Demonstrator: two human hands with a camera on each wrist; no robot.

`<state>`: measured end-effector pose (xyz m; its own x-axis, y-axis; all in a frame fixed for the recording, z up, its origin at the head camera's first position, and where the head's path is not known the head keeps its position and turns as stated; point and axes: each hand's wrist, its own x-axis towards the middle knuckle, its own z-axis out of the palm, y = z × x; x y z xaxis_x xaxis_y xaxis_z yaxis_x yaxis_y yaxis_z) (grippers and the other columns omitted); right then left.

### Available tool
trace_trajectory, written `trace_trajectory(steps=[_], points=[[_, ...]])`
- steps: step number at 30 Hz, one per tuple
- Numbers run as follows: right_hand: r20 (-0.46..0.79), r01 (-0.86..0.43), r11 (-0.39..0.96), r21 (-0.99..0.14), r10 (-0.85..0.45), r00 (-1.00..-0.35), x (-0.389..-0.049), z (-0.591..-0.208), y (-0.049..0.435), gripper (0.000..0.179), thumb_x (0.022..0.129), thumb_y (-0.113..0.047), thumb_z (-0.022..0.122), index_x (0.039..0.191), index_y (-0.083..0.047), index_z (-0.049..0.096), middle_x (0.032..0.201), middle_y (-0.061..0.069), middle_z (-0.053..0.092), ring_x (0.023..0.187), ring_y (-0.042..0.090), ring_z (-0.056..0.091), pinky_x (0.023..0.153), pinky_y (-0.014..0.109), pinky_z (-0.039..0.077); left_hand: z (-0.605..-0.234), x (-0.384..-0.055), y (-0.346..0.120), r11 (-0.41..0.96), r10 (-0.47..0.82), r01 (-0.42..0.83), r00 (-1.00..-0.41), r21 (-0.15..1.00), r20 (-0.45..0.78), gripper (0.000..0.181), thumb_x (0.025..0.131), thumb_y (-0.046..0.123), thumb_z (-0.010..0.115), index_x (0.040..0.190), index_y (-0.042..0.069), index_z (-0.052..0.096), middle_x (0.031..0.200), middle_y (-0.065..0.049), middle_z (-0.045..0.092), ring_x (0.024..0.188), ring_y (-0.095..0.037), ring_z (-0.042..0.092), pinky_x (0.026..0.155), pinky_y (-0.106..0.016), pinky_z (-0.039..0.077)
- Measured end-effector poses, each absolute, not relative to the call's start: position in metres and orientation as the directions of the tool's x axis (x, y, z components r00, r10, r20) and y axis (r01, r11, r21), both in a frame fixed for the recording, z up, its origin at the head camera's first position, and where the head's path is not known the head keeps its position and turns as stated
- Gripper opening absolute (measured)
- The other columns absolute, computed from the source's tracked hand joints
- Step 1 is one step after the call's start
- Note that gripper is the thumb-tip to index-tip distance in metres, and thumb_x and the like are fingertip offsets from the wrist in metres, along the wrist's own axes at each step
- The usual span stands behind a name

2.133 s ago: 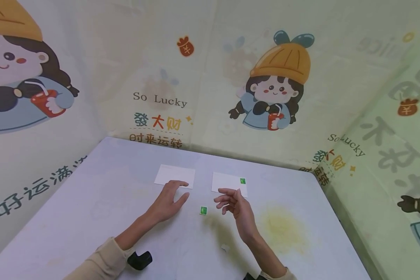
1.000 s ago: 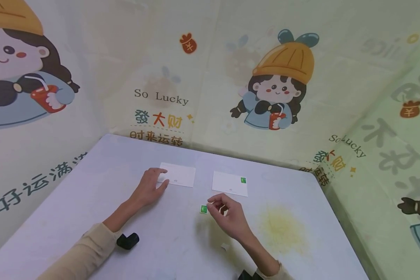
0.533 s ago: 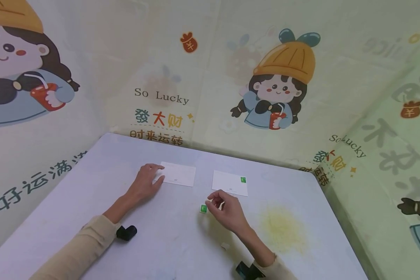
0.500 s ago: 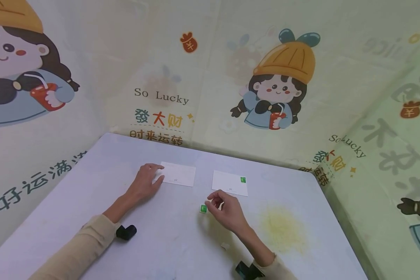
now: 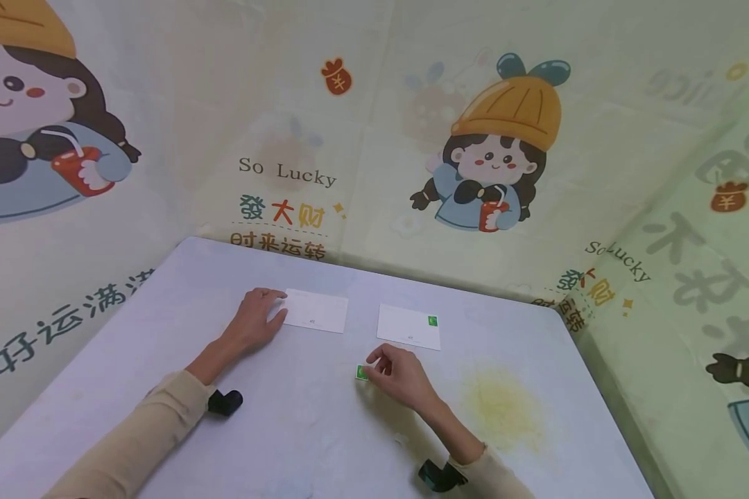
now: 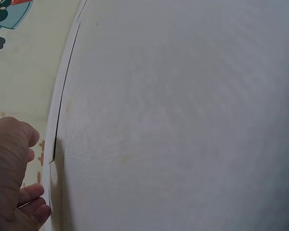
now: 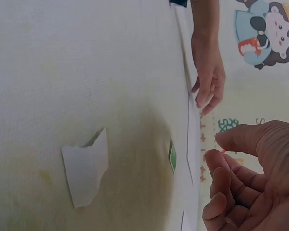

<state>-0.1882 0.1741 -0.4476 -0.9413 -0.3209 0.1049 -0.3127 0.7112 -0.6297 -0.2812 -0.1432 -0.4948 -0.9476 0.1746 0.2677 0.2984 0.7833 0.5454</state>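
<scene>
A white envelope (image 5: 315, 310) lies flat on the left side of the table's middle. My left hand (image 5: 250, 326) is at its left edge, index finger and thumb extended towards it; whether the fingertips touch it is unclear. To the right lies a second white envelope (image 5: 408, 327) with a green stamp in its upper right corner. A loose green stamp (image 5: 359, 373) rests on the table nearer to me. My right hand (image 5: 402, 374) hovers just over it, fingers loosely bent, thumb tip overlapping the stamp in the head view. The right wrist view shows that stamp (image 7: 172, 156) on the table, apart from the hand (image 7: 250, 178).
A torn white paper scrap (image 7: 86, 168) lies on the white table (image 5: 274, 430) nearer to me than the loose stamp. A yellowish stain (image 5: 502, 405) marks the tabletop at right. Printed cloth walls (image 5: 362, 138) stand behind the table and at both sides.
My left hand has drawn back leftward from over the left envelope to its edge. My right hand has turned, lowered and moved left over the loose stamp, which stays in place.
</scene>
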Motion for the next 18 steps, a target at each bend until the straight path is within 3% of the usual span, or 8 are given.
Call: trace_trajectory(steps=[18], points=[[0.003, -0.245, 0.734, -0.633, -0.314, -0.95, -0.1975, -0.4577, 0.18, 0.017, 0.083, -0.024, 0.073, 0.091, -0.011, 0.067, 0.07, -0.005, 0.058, 0.059, 0.007, 0.049, 0.05, 0.021, 0.041, -0.4961, -0.2885, -0.1446, 0.8, 0.188, 0.295, -0.95, 0.522, 0.248, 0.037, 0.094, 0.023, 0.058, 0.126, 0.005, 0.056, 0.125, -0.025, 0.05, 0.118, -0.041, 0.042, 0.099, -0.056, 0.034]])
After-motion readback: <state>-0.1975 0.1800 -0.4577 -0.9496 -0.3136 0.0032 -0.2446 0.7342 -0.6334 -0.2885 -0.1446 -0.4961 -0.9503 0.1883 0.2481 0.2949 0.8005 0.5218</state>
